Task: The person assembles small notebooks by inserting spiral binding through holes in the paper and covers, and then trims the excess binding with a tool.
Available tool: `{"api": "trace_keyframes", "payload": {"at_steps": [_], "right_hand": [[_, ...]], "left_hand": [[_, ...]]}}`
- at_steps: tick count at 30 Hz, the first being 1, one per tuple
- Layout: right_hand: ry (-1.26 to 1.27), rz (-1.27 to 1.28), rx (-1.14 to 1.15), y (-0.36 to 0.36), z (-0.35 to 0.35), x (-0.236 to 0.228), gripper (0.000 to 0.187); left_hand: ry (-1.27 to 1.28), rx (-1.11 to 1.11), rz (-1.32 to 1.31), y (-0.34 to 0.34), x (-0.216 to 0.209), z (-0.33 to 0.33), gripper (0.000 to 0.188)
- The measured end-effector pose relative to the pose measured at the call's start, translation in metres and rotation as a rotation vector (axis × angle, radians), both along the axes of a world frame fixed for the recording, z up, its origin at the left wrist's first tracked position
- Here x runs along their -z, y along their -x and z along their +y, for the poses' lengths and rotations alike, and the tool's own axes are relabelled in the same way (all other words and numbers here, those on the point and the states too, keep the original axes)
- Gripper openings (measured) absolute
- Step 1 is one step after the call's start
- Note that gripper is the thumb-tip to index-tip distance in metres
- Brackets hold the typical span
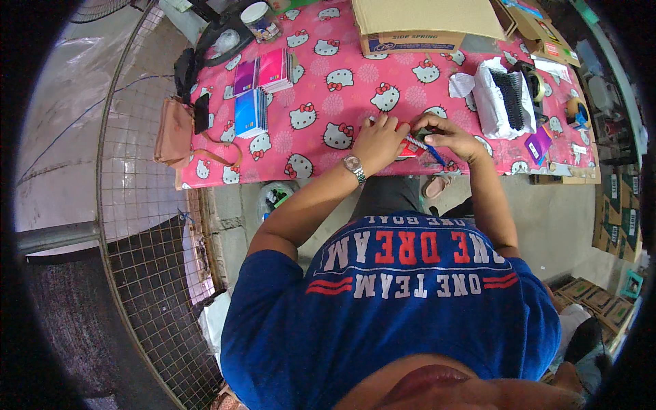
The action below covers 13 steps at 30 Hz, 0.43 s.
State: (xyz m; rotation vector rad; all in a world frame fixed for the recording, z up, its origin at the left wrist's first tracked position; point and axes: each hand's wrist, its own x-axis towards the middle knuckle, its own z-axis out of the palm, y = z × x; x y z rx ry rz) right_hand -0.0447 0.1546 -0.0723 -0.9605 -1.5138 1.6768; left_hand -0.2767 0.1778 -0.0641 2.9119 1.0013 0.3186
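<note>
Both my hands meet at the near edge of a table covered in a pink cartoon-cat cloth (328,102). My left hand (379,140), with a silver wristwatch, presses down on a small red booklet (412,148). My right hand (447,135) grips a blue pen (429,149) that lies slanted across the booklet's right side. Most of the booklet is hidden under my fingers.
Stacks of small pink, purple and blue notebooks (260,89) lie at the table's left. A white bag of black spiral bindings (509,102), tape rolls (577,109), cardboard boxes (424,24), a jar (260,20) and a brown handbag (174,137) surround the work spot. Wire fencing (150,225) stands left.
</note>
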Motion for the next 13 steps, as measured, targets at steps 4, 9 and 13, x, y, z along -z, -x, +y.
{"api": "trace_keyframes", "payload": {"at_steps": [4,9,13], "right_hand": [[-0.004,-0.064,0.047,-0.002,0.002,0.005,0.043],[0.012,0.145,-0.048,0.000,0.004,0.000,0.050],[-0.084,-0.488,0.001,0.007,0.020,0.003,0.058]], "left_hand": [[0.031,-0.001,-0.005,0.000,0.000,0.002,0.034],[0.086,-0.009,-0.124,0.004,0.007,0.009,0.035],[0.251,-0.019,-0.243,0.014,0.014,0.019,0.038]]}}
